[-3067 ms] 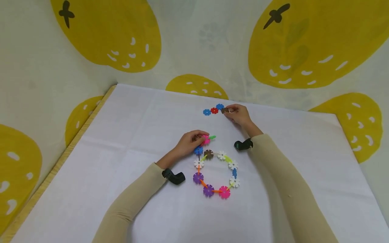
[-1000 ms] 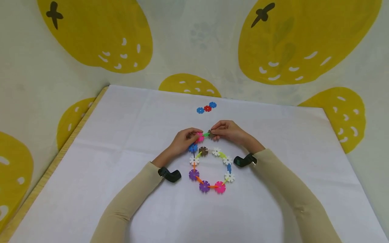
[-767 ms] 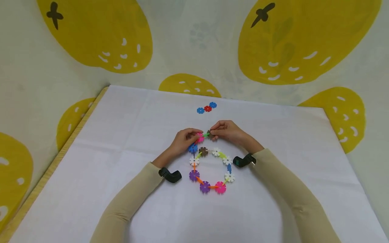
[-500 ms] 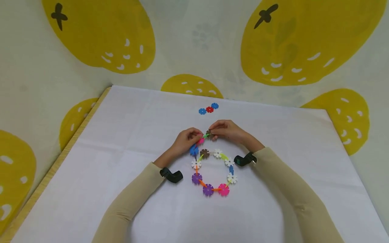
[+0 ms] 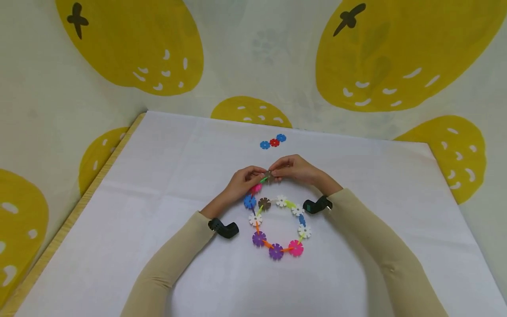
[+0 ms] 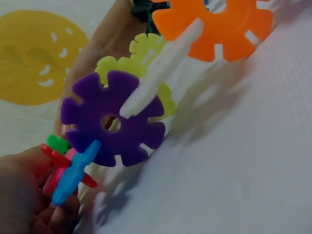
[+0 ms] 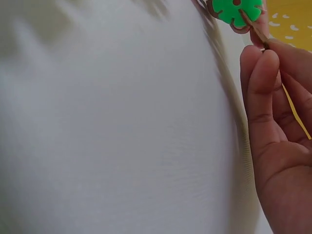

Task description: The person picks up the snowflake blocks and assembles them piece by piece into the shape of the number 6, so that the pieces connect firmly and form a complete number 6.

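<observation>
My left hand point(image 5: 239, 184) pinches the green snowflake disc point(image 5: 263, 179) at the end of a chain of interlocking discs. My right hand point(image 5: 295, 171) pinches a brown snowflake disc point(image 5: 270, 176) between thumb and fingers, close beside the left fingertips. In the right wrist view the brown disc point(image 7: 258, 30), seen edge-on, meets the slotted rim of the green disc point(image 7: 236, 9). Below my left hand hang the pink disc point(image 5: 256, 188) and a blue disc point(image 5: 250, 202). The left wrist view shows a purple disc point(image 6: 112, 119) with a white disc point(image 6: 161, 73) slotted into it.
The chain runs down into a ring with a purple disc point(image 5: 276, 252), a pink disc point(image 5: 295, 248) and several white ones. At the back lie two blue discs and a red disc point(image 5: 274, 142). A white cloth point(image 5: 190, 154) covers the table, with a patterned wall behind.
My right hand has brought the brown disc from the back row to the green disc. My left hand's grip has shifted from the pink disc to the green one; the ring has tilted slightly.
</observation>
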`<state>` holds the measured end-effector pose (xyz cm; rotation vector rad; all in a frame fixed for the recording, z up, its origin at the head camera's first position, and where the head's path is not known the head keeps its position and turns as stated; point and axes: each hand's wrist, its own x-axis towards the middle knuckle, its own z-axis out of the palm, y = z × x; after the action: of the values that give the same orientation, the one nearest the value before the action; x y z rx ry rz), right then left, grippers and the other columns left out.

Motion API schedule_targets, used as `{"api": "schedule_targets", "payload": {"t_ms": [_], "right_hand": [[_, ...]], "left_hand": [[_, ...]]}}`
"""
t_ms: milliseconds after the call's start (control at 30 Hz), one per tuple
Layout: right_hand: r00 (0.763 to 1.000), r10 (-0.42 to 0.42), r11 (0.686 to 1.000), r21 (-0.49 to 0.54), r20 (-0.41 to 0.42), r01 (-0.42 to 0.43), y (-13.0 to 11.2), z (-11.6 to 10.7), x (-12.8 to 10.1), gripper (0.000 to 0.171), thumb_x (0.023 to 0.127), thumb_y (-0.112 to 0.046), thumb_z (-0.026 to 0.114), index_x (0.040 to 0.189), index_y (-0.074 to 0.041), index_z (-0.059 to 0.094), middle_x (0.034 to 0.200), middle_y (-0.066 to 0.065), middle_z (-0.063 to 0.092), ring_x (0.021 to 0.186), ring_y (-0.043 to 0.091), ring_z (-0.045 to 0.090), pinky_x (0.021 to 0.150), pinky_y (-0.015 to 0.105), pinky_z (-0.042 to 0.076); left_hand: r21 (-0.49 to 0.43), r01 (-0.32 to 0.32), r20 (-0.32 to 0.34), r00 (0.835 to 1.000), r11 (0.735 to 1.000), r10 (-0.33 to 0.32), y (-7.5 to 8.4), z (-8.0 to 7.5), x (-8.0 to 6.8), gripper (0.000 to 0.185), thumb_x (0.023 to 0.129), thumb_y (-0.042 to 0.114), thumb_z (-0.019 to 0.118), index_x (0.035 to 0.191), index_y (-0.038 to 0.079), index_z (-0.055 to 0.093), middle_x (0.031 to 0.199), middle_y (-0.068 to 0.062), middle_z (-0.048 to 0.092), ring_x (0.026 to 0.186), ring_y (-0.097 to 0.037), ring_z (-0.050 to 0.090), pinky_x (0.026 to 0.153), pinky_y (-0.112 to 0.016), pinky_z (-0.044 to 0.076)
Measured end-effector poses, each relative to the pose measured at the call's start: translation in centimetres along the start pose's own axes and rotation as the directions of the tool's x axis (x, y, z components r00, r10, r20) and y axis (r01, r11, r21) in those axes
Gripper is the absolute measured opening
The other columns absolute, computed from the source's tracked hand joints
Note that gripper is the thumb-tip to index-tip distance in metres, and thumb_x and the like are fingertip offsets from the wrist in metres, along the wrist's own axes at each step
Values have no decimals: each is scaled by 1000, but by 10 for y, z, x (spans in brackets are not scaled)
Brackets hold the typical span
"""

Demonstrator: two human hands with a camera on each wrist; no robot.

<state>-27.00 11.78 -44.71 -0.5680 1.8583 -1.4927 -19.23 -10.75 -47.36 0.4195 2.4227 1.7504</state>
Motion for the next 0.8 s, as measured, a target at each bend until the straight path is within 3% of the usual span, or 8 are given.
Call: {"api": "schedule_targets", "payload": {"t_ms": [200, 333, 500, 633, 800], "right_hand": [[1000, -9, 998, -68, 13, 10, 2, -4, 4, 26, 92, -13, 68, 113, 4, 67, 93, 8, 71, 77, 20, 64, 78, 28, 55], [1000, -9, 991, -136, -23, 6, 5, -10, 5, 25, 93, -20, 68, 110, -1, 69, 87, 11, 70, 75, 21, 63, 74, 28, 54], [991, 12, 988, -150, -135, -32, 7, -22, 10, 31, 93, -24, 69, 113, -1, 68, 87, 10, 68, 72, 19, 61, 69, 25, 53], [963, 20, 993, -110, -269, -51, 8, -29, 15, 34, 93, -22, 69, 117, 2, 65, 89, 5, 68, 70, 15, 58, 67, 21, 51], [901, 9, 992, -107, -434, -61, 6, -33, 24, 32, 93, -18, 68, 117, 2, 66, 84, -2, 63, 60, 10, 50, 59, 17, 45]], "left_hand": [[-3, -33, -13, 999, 999, 33, 0, -1, 1, 28, 97, 14, 61, 122, 1, 64, 108, -15, 69, 91, -20, 66, 81, -27, 51], [24, -38, 9, 999, 999, 38, -1, 0, -1, 30, 98, 14, 60, 126, 3, 63, 107, -14, 68, 90, -19, 64, 79, -25, 50], [-55, 38, -9, 999, 998, -38, 0, -3, -2, 30, 98, 17, 61, 125, 7, 66, 114, -9, 69, 95, -15, 61, 80, -24, 49], [-123, 79, -32, 996, 989, -83, -1, -5, -1, 28, 97, 21, 62, 121, 8, 69, 119, -5, 69, 100, -11, 60, 82, -23, 48], [-130, 73, -5, 997, 989, -74, -2, -6, -1, 28, 97, 20, 62, 119, 6, 69, 114, -7, 70, 90, -10, 60, 77, -22, 47]]}}
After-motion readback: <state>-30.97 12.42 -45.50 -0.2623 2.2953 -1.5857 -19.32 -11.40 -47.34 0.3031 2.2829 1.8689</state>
